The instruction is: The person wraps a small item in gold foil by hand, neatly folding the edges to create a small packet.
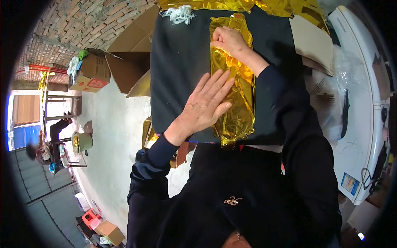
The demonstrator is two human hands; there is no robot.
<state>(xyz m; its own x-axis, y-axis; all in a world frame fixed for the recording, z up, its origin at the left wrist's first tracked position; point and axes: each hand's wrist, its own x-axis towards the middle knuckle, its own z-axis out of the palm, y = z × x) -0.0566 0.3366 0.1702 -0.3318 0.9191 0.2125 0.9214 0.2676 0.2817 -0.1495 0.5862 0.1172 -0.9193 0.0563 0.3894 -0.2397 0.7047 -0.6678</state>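
Gold foil piece (242, 113), one, long, creased and shiny: laid lengthwise down my black cloth (178, 62), which covers the desk; near end at the cloth's near edge, red spot (237, 16) at its far end.

Left hand (200, 105), one: released, palm down, fingers spread, fingertips on the foil's left side, heel of the hand over the cloth.

Right hand (231, 41), one: clenched, knuckles bent over the foil's far part; whether any foil is caught inside, I cannot tell.

Handling notes, my judgement: foil so thin should crease easily, so light, even pressure suits it; flat fingers spread the load better than bent knuckles; one hand steadies while the other works along the length; the scalloped near edge looks easiest to snag.

Beside and beyond: white threads (178, 15), one tangle, at the cloth's far left corner; more gold foil (206, 4) along the far edge; pale board (312, 39) to the right. Farther left: cardboard box (92, 72); a seated person (53, 144).
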